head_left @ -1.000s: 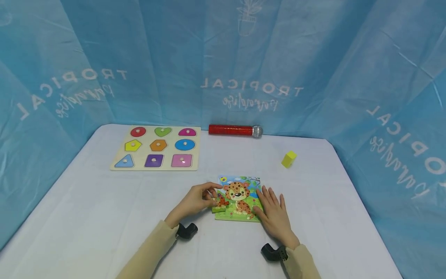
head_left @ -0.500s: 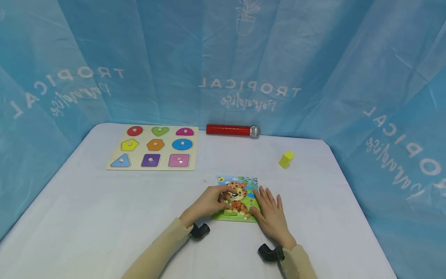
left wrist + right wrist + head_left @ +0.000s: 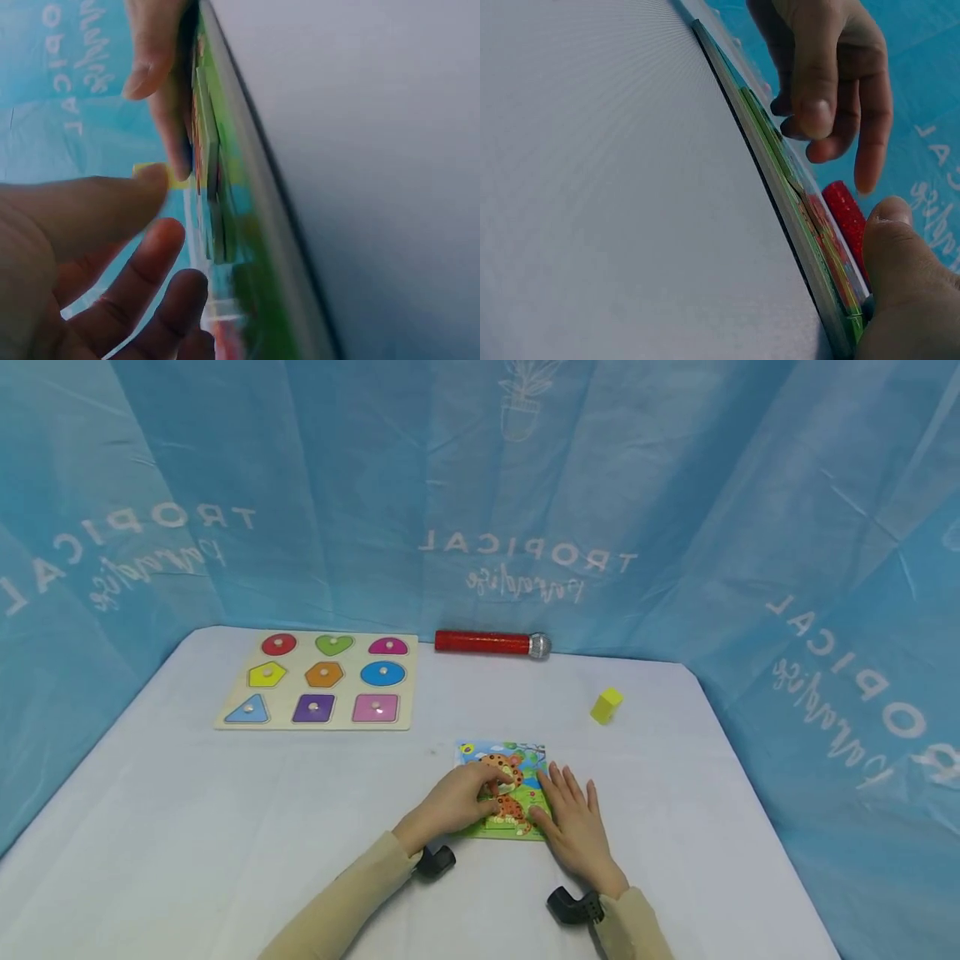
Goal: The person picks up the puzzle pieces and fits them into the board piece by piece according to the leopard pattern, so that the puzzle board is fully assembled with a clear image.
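Observation:
A square jigsaw puzzle (image 3: 534,802) with a leopard picture lies on the white table. My left hand (image 3: 450,803) hovers over its left part, hiding some of the leopard. In the left wrist view, the thumb and fingers stand apart with nothing between them. Puzzle pieces (image 3: 207,127) lie raised on the green base just beyond those fingers; I cannot tell whether they are fully seated. Along the puzzle's right edge rests my right hand (image 3: 579,833), its fingers straight and its thumb at the border.
At the back left lies a wooden shape board (image 3: 295,675) with colourful knobbed pieces. A red toy microphone (image 3: 483,642) is near the back edge. To the right of it, closer in, stands a yellow block (image 3: 607,706). Blue curtains (image 3: 360,485) surround the table's back and sides.
My left hand has carried a leopard puzzle piece rightward onto the puzzle and let go of it. The right hand stays at the puzzle's edge. The head view has shifted slightly.

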The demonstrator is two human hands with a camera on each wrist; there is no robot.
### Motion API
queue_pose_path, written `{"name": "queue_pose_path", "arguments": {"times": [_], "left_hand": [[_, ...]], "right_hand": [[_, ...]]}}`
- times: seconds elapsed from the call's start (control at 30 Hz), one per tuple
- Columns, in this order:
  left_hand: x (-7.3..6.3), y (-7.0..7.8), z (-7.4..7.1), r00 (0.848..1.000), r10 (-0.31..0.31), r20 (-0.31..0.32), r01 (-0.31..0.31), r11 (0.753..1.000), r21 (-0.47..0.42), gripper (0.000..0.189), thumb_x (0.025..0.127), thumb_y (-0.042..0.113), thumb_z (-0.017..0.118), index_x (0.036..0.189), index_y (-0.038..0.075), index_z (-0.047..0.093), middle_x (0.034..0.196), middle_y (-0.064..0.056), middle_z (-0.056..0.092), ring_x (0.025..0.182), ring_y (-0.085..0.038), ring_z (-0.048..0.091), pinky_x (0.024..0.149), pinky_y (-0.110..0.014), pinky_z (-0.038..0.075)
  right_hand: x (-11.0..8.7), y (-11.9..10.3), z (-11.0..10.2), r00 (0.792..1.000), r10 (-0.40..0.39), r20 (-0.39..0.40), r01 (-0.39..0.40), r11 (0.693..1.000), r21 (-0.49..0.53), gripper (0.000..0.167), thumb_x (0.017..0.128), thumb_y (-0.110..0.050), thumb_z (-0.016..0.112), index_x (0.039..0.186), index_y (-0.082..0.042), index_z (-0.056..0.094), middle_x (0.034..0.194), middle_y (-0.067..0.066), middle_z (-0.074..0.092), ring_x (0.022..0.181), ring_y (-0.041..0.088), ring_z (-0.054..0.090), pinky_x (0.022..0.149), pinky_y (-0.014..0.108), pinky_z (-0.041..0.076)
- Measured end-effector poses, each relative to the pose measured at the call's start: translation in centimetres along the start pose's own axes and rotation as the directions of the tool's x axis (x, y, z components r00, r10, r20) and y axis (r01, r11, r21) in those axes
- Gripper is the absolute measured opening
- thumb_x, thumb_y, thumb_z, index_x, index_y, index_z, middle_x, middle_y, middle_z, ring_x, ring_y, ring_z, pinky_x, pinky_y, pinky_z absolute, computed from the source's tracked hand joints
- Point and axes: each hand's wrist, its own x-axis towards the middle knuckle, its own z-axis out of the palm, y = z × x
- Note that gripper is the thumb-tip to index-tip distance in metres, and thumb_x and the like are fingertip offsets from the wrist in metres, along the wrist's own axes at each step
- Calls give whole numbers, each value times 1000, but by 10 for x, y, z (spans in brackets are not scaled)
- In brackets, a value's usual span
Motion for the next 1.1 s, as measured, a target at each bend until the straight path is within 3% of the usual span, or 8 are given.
{"name": "queue_pose_path", "arguments": {"times": [0.13, 0.3, 0.43, 0.6, 0.77, 1.1], "left_hand": [[-14, 9, -1, 998, 54, -28, -49, 986, 158, 28, 89, 17, 68, 117, 13, 68, 103, -1, 69, 94, -16, 62, 79, -33, 51], [-37, 19, 1, 988, 151, 9, -145, 931, 336, 30, 86, 26, 72, 114, 15, 70, 111, -1, 67, 105, -18, 62, 87, -38, 50], [-50, 23, 1, 988, 128, 88, -153, 895, 419, 45, 85, 35, 73, 125, 18, 65, 128, -2, 61, 120, -22, 56, 96, -43, 47], [-54, 24, 2, 984, 105, 141, -161, 862, 480, 57, 84, 41, 71, 136, 19, 57, 139, -2, 56, 130, -23, 51, 103, -48, 45], [-55, 26, 7, 980, 92, 177, -165, 871, 463, 61, 86, 42, 69, 140, 18, 54, 146, -3, 50, 137, -29, 45, 106, -56, 41], [-56, 28, 17, 975, 41, 216, -132, 895, 425, 69, 89, 50, 61, 147, 19, 43, 157, -3, 35, 146, -29, 31, 112, -59, 31]], "right_hand": [[0, -1, 1, 1000, -7, 2, 7, 1000, -9, 62, 97, -42, 52, 150, -12, 37, 158, 12, 31, 148, 35, 23, 117, 62, 5], [1, 0, 1, 1000, -12, -1, 12, 1000, -19, 63, 97, -42, 52, 150, -12, 37, 157, 12, 31, 147, 36, 24, 117, 62, 6], [3, 0, 0, 1000, -17, -1, 17, 1000, -19, 63, 97, -42, 52, 150, -12, 37, 158, 12, 31, 147, 36, 23, 117, 62, 6], [3, 1, -1, 1000, -15, 1, 16, 1000, -20, 63, 97, -43, 52, 150, -12, 37, 158, 12, 31, 148, 36, 23, 117, 62, 6], [0, 5, -2, 1000, 5, 9, -5, 1000, -27, 64, 97, -44, 51, 150, -12, 36, 158, 12, 30, 148, 36, 22, 117, 62, 5], [-3, 12, -7, 1000, 0, -9, 0, 999, -35, 63, 96, -44, 53, 149, -12, 39, 156, 12, 34, 147, 38, 24, 116, 63, 6]]}}
